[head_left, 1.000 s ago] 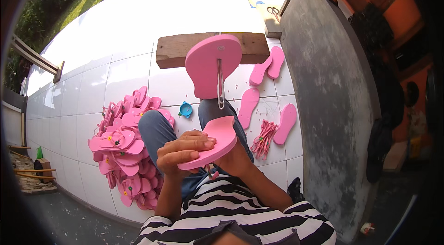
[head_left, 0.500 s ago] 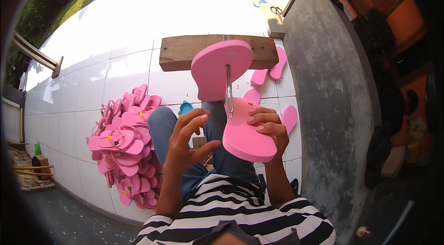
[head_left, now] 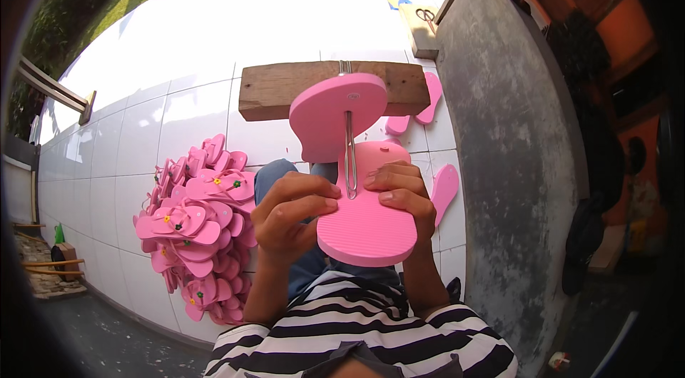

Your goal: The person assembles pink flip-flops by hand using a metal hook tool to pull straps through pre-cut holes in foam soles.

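A pink sandal sole (head_left: 367,224) is held above the lap, gripped at its edges by the curled fingers of the left hand (head_left: 291,217) and the right hand (head_left: 405,196). A metal rod (head_left: 349,157) is pressed against its top, beneath another sole (head_left: 335,115) mounted before a wooden plank (head_left: 275,89).

A pink foam sandal sole (head_left: 367,224) is lying flat between both hands, its ribbed face turning up and its rounded heel end pointing toward the person. The left hand (head_left: 289,217) is gripping its left edge with bent fingers, and the right hand (head_left: 401,196) is pressing on its upper right part. A thin metal tool (head_left: 349,157), shaped like a long narrow loop, is standing upright and touching the sole near its middle. Just above, a second pink sole (head_left: 330,115) is sitting on the same metal tool, tilted, showing its smooth face with a small hole.
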`<state>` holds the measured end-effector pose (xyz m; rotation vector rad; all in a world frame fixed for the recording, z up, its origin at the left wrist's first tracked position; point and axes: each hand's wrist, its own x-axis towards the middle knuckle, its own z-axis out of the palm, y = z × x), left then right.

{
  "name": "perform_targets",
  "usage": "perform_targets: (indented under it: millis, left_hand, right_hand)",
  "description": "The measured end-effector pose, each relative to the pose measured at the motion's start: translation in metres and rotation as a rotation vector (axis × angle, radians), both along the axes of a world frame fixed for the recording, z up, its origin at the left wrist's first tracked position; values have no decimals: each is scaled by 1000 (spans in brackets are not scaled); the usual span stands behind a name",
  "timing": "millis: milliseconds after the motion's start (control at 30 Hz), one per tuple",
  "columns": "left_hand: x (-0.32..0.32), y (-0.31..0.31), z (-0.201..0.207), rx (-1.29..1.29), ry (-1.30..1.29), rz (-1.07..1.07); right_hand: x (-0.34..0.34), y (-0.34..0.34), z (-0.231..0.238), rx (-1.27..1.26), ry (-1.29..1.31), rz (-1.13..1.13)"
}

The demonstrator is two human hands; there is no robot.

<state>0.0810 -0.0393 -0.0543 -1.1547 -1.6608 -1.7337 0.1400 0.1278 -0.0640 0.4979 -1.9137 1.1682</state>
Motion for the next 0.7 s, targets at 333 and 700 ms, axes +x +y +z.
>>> perform_targets:
  millis: [333,700]
  left_hand:
    - [12,8,39,80,-524,-72]
    - [-34,28,13,175,-483,133]
  right_hand:
    - [20,-12,16,153,-317,-399]
    - [-35,-6,-26,-198,-315,-511]
